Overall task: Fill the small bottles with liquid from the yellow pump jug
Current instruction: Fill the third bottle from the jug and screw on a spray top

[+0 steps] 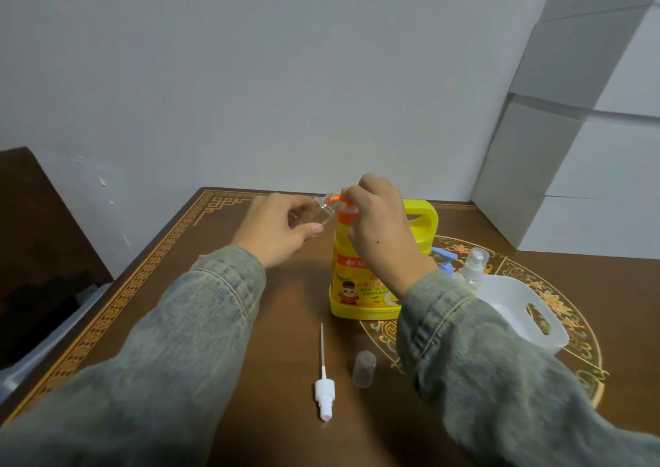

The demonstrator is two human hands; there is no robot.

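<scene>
- The left hand [276, 229] holds a small clear bottle [314, 213] with curled fingers, tilted, its mouth touching the spout of the orange pump [344, 209].
- The right hand [378, 223] is on top of the pump, fingers curled over its head.
- The yellow jug [360, 288] stands upright on the table [200, 280], near the middle and well apart from the left edge.
- In front of the jug lie a white spray top [324, 393] with its thin tube, and just beside it a clear cap [363, 368]; both are between the two sleeves.
- To the right of the jug a white tub [535, 309] holds other small bottles, one with a blue pump [446, 259].
- The left part of the table is bare wood up to the patterned border.
</scene>
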